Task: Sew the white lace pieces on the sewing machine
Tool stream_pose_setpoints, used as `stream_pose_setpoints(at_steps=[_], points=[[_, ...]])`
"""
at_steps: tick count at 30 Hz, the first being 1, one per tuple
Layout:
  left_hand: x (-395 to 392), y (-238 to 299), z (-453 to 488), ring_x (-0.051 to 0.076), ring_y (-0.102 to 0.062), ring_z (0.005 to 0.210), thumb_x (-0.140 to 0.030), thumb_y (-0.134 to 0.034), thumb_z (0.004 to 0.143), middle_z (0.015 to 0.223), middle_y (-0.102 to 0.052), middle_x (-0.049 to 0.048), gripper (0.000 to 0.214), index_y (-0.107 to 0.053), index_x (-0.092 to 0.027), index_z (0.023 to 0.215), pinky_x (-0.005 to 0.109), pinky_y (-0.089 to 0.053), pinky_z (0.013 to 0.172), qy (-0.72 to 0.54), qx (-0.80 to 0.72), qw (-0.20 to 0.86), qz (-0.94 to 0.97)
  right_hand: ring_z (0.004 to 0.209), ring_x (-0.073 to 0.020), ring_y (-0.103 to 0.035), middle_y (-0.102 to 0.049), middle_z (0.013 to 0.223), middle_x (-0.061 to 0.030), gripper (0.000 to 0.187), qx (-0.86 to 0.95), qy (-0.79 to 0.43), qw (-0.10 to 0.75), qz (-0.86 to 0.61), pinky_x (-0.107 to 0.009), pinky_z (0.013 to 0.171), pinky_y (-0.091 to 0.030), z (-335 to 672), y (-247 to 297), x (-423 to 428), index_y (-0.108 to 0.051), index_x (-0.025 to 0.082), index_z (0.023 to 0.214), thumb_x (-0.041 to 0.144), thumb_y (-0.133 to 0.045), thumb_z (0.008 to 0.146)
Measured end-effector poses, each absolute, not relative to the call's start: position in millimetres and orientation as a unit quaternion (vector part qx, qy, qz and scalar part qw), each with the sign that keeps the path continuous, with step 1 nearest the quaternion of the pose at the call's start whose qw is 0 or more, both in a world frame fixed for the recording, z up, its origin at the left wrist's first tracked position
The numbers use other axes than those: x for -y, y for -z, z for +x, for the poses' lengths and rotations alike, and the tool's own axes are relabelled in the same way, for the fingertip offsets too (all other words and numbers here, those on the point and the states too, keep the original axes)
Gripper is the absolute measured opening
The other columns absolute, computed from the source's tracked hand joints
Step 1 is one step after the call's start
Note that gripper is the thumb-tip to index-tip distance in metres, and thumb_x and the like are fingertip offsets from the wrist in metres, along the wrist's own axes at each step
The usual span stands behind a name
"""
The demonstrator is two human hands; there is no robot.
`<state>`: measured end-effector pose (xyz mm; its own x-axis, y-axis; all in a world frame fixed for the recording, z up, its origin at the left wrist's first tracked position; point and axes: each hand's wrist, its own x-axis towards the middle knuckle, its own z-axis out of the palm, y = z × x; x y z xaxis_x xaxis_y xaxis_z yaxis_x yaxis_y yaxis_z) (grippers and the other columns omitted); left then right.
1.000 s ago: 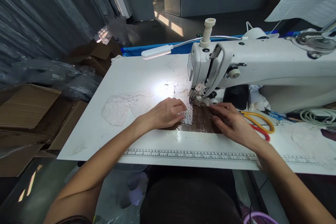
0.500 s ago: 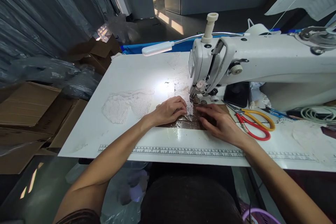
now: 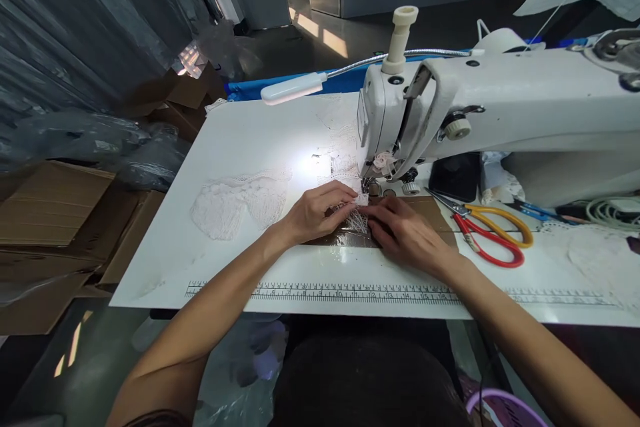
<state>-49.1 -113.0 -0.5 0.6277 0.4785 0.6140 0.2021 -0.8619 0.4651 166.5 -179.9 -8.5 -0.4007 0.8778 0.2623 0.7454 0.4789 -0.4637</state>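
A piece of white lace (image 3: 357, 220) lies at the needle of the sewing machine (image 3: 395, 113), over a brown taped patch (image 3: 345, 239) on the table. My left hand (image 3: 320, 212) pinches the lace at its left edge, fingers bent together. From the right, my right hand (image 3: 403, 230) has its fingertips closed on the lace's right edge, just in front of the presser foot. More lace runs behind the needle, washed out by the lamp (image 3: 293, 89). Left of my hands, a scalloped lace piece (image 3: 240, 203) rests flat.
Scissors (image 3: 493, 233) with red and yellow handles lie right of my right hand. Behind them is a black phone-like object (image 3: 455, 177). A printed ruler (image 3: 345, 294) runs along the front edge. Cardboard boxes (image 3: 60, 207) stand on the left.
My right hand has moved left, from apart from the lace to touching its edge. The near end of the lace has spread out between my hands. The view has shifted slightly.
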Motion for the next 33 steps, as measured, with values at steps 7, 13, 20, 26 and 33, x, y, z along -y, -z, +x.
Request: stream_pose_setpoints(at_steps=[7, 13, 20, 26, 33], points=[[115, 4, -52, 0.016, -0.070, 0.094, -0.018, -0.057, 0.094, 0.104, -0.072, 0.0097, 0.010, -0.065, -0.014, 0.091, 0.038, -0.057, 0.092, -0.294, -0.177, 0.171, 0.924, 0.093, -0.0248, -0.054, -0.056, 0.098, -0.0121, 0.035, 0.856, -0.133, 0.213, -0.452, -0.040, 0.082, -0.049, 169, 10, 189, -0.069, 0.021, 0.118, 0.018, -0.047, 0.091], [115, 6, -49, 0.016, -0.069, 0.092, -0.019, -0.057, 0.094, 0.105, -0.073, 0.0067, 0.013, -0.066, -0.016, 0.085, 0.045, -0.052, 0.100, -0.259, -0.173, 0.065, 0.948, 0.095, -0.0252, -0.053, -0.058, 0.099, -0.0117, 0.037, 0.857, -0.150, 0.215, -0.444, -0.042, 0.086, -0.048, 171, 9, 194, -0.071, 0.022, 0.117, 0.013, -0.051, 0.087], [115, 12, -47, 0.014, -0.068, 0.080, -0.016, -0.057, 0.093, 0.091, -0.073, 0.0045, 0.011, -0.067, -0.016, 0.088, 0.033, -0.057, 0.077, -0.279, -0.148, 0.061, 0.947, 0.093, -0.0240, -0.058, -0.062, 0.098, -0.0103, 0.037, 0.858, -0.194, 0.200, -0.431, -0.039, 0.086, -0.049, 177, -4, 180, -0.073, 0.023, 0.113, 0.014, -0.051, 0.085], [115, 10, -50, 0.015, -0.067, 0.080, -0.020, -0.054, 0.095, 0.092, -0.072, 0.0057, 0.013, -0.066, -0.015, 0.097, 0.033, -0.056, 0.074, -0.245, -0.149, 0.062, 0.956, 0.079, -0.0219, -0.064, -0.068, 0.101, -0.0072, 0.039, 0.804, -0.173, 0.162, -0.545, -0.031, 0.064, -0.046, 191, -3, 151, -0.069, 0.028, 0.123, 0.027, -0.052, 0.088], [114, 8, -52, 0.015, -0.064, 0.082, -0.017, -0.057, 0.094, 0.099, -0.071, 0.0047, 0.011, -0.067, -0.017, 0.091, 0.032, -0.052, 0.076, -0.243, -0.106, 0.018, 0.964, 0.089, -0.0217, -0.062, -0.060, 0.116, -0.0074, 0.039, 0.824, -0.136, 0.183, -0.519, -0.033, 0.074, -0.047, 190, 14, 157, -0.069, 0.034, 0.122, 0.025, -0.053, 0.087]])
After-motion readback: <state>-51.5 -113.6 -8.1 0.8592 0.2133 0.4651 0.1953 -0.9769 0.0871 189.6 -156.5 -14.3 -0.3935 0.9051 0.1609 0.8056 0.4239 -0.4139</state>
